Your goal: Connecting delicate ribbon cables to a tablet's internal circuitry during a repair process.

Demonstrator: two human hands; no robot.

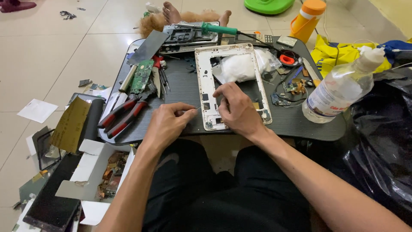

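- Past the table's (300,129) left edge, the floor holds an open cardboard box (92,169), a sheet of sandpaper (68,124) and a dark flat panel (51,202), all close together.
- Red-handled pliers (122,117) lie at the table's near left corner; a green circuit board (141,75) sits behind them toward the far left corner.
- The left hand (165,124) rests at the near edge, fingers curled together and tips pinched; whether anything small sits between them cannot be told.
- A bare strip of table lies between the left hand and the white tablet frame (206,81).
- The frame lies flat mid-table, its lower end close to the near edge.
- The right hand (238,109) lies across the frame's lower part, fingertips bent down onto its inner edge.
- A clear plastic bottle (339,88) leans at the right edge.
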